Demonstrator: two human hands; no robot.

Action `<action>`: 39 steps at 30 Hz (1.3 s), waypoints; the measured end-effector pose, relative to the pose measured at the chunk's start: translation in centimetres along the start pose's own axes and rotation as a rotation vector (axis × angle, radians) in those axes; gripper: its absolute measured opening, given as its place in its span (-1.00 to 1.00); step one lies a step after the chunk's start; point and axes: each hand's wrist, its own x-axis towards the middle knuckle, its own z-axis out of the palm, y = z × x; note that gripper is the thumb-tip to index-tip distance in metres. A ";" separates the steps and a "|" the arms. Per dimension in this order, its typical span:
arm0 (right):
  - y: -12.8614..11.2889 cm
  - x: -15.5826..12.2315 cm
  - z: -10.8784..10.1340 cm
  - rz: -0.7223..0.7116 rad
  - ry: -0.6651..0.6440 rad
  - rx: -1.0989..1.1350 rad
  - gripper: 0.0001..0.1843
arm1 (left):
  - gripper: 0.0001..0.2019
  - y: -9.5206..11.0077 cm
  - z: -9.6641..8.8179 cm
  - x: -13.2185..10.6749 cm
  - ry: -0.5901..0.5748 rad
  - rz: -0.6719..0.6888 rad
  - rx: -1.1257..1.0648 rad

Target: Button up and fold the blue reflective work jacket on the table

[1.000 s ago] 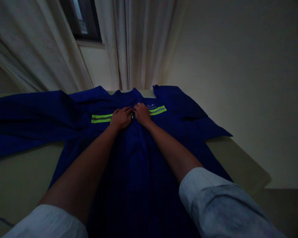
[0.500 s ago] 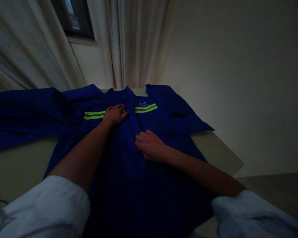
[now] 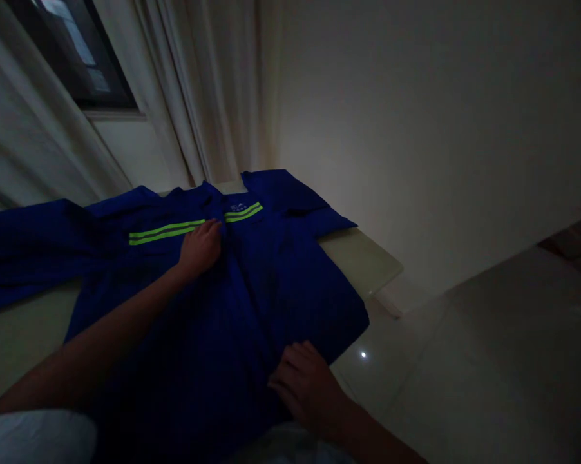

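A dark blue work jacket (image 3: 281,277) lies spread front side up, one sleeve reaching out to the left. Yellow-green reflective strips (image 3: 167,232) cross its chest, with a small pale print above the right one. At the chest, beside the front placket, my left hand (image 3: 201,248) has its fingers curled closed on the cloth. Lower down, my right hand (image 3: 312,390) is closed on the placket's cloth close to the hem; its fingertips are partly lost in the dark.
The jacket rests on a pale table (image 3: 368,261), whose rounded far corner shows at the right. Behind it hang long curtains (image 3: 213,84) by a dark-framed window (image 3: 78,51). A plain wall (image 3: 416,129) and a tiled floor (image 3: 445,374) are to the right.
My right hand has slid down the jacket front toward me. My left hand, flat with spread fingers before, is now curled on the cloth. The view has turned right.
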 end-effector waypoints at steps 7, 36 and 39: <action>-0.6 0.2 -2.9 -0.093 -0.095 0.069 -0.85 | -0.24 4.2 1.1 -12.6 -0.247 0.025 -0.015; -4.8 -3.5 4.4 0.242 0.134 -0.265 -0.83 | -0.57 12.3 -1.9 -27.4 0.067 0.250 -0.172; -3.9 -3.6 4.9 0.163 0.155 -0.224 -0.78 | -0.58 12.3 -1.5 -27.5 0.087 0.242 -0.175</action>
